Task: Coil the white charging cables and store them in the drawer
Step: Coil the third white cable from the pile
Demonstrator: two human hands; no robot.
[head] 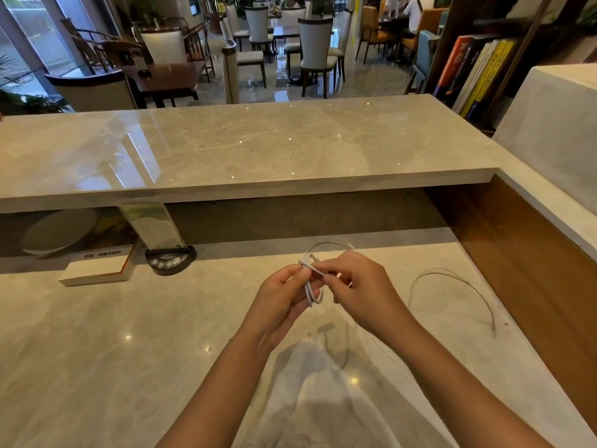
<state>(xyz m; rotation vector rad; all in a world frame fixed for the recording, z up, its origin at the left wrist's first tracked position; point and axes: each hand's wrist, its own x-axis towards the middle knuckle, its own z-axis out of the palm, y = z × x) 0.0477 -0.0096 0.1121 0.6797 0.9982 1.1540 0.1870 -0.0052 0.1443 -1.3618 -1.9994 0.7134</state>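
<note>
A white charging cable [310,290] is bunched into small loops between both hands, held above the marble desk [129,350]. My left hand [280,300] pinches the loops from the left. My right hand [355,289] pinches the cable from the right, and a larger loop of the same cable arcs up behind its fingers. A second thin cable [465,282] lies loose on the desk to the right in a wide arc, touched by neither hand. No drawer is in view.
A raised marble counter [245,150] runs across in front. Under it at the left stand a white book [97,270], a round white dish [58,232], and a black base with buttons [170,260] holding a clear sign. A wooden side panel [523,263] bounds the desk on the right.
</note>
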